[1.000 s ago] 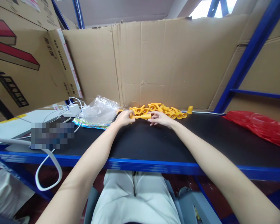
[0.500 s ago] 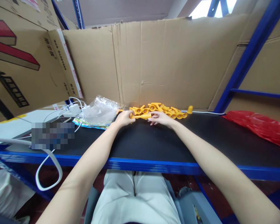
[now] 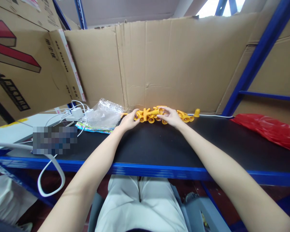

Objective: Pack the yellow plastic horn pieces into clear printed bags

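Observation:
A heap of small yellow plastic parts [image 3: 186, 116] lies at the back of the black bench top [image 3: 159, 145], against the cardboard wall. My left hand [image 3: 128, 121] rests at the heap's left end, fingers touching the yellow pieces. My right hand [image 3: 170, 116] lies on top of the heap's middle, fingers curled over several parts. A joined yellow piece [image 3: 148, 115] sits between the two hands; whether either hand grips it is unclear. One yellow part [image 3: 196, 113] stands alone at the heap's right end.
A clear plastic bag [image 3: 103, 114] over colourful paper lies left of the heap. White chargers and cables [image 3: 74, 113] sit further left. A red plastic bag [image 3: 268, 130] lies at the right. Cardboard [image 3: 174, 61] walls the back, with blue rack posts [image 3: 261, 54].
Both hands moved away from me into the yellow heap. The joined yellow piece held between them earlier now lies among the pile.

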Demonstrator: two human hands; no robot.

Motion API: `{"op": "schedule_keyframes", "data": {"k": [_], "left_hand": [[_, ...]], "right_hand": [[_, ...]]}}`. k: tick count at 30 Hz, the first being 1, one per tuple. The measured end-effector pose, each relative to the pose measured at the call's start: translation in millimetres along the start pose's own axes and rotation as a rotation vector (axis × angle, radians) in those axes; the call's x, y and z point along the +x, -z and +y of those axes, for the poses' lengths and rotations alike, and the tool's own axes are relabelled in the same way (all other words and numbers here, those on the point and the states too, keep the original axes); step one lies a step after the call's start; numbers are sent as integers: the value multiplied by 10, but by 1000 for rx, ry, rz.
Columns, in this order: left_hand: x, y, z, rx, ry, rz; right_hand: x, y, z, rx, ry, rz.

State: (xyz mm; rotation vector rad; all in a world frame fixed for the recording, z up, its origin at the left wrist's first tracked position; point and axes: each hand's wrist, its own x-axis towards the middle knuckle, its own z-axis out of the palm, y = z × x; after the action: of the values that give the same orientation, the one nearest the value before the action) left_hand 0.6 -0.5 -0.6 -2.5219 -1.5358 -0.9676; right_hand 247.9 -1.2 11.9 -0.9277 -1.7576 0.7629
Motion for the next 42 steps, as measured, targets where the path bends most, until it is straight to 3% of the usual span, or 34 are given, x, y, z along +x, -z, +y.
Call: {"op": "schedule_keyframes", "data": {"k": [4,8,12,15,20,28,32,37,42], "left_hand": [[-1,-8,-11,18,-15,-2],[-11,-13,-12,26,-28,-14],[-12,-21,-11,26,-26,-24],[-5,-27,-16,29,-23,-33],[7,-31,-24,33,-26,-77],[8,-38,-30,29,-54,-95],[12,-46,-32,38,-45,-103],[20,-61,-49,34,-61,-100],[20,-70,-59,29,-68,-105]], "right_hand": [[63,46,36,37,117,133],[136,127,65,7,257,346],[123,304,101,-273,301,569],[69,455,181,-534,266,644],[3,611,357,-867,105,637],[20,621,533,-1129,-37,485],[46,577,646,-1128,-32,334],[95,583,783,-977,-22,248],[145,652,897,-871,28,277]]}}
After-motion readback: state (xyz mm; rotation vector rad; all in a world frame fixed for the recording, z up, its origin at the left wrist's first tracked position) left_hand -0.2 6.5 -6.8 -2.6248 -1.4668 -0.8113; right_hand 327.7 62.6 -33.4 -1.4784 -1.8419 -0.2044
